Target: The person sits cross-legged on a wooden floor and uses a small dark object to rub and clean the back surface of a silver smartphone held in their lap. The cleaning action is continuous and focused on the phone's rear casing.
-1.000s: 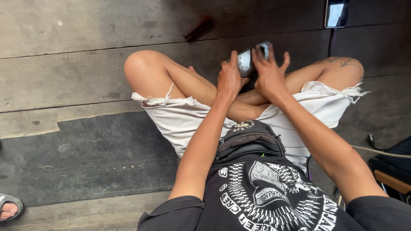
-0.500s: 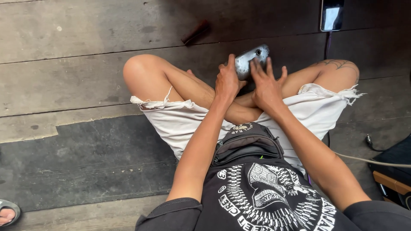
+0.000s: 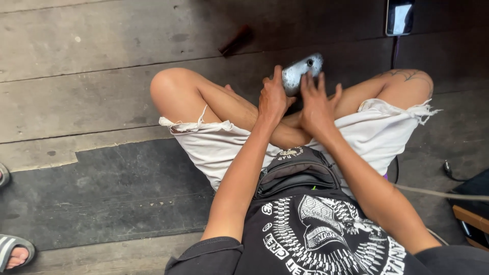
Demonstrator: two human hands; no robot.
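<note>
I sit cross-legged on a wooden floor. A rounded silver metal part with a small dark hole rests above my crossed legs. My left hand grips its left side, thumb raised along the edge. My right hand lies flat against its near right side with the fingers spread and pressing on it. A black waist bag sits in my lap below both hands.
A phone lies on the boards at the top right with a dark cable running down from it. A small reddish-brown stick lies beyond my knee. A black mat covers the floor at left. Another person's sandalled foot shows bottom left.
The metal part has turned and shifted slightly left in my hands. My right hand's fingers have spread flatter over it. The view has tilted down a little.
</note>
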